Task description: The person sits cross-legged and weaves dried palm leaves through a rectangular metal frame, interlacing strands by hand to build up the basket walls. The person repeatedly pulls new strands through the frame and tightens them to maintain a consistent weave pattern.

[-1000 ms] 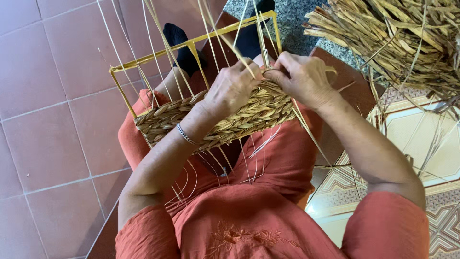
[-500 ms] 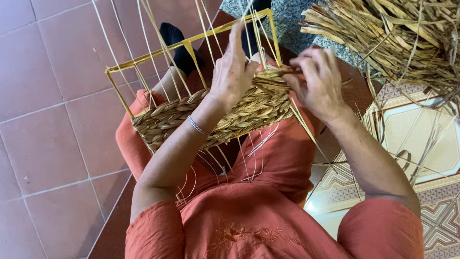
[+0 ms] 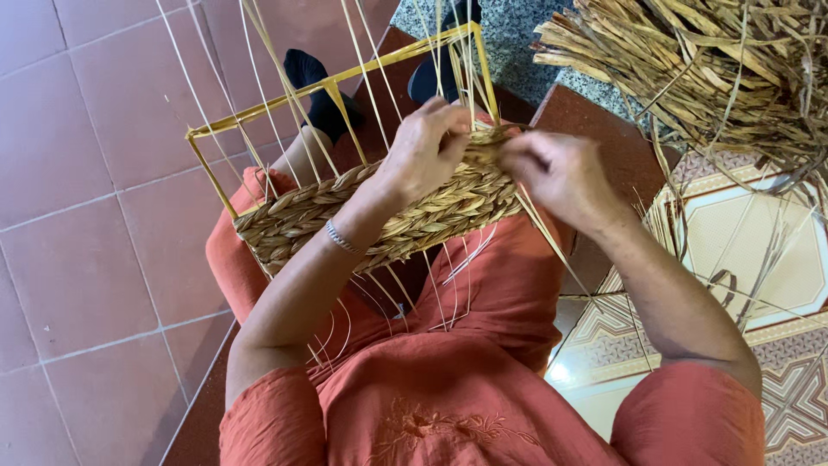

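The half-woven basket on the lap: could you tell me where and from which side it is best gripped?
Probably the woven band near its top edge, from above, close to the corner the left hand and right hand work at. The braid looks dense and firm, while the yellow frame and thin upright strands above look slim and springy.

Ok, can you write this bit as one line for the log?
left hand: pinching woven strand | right hand: gripping strand end | basket: half woven, on lap | straw pile: right
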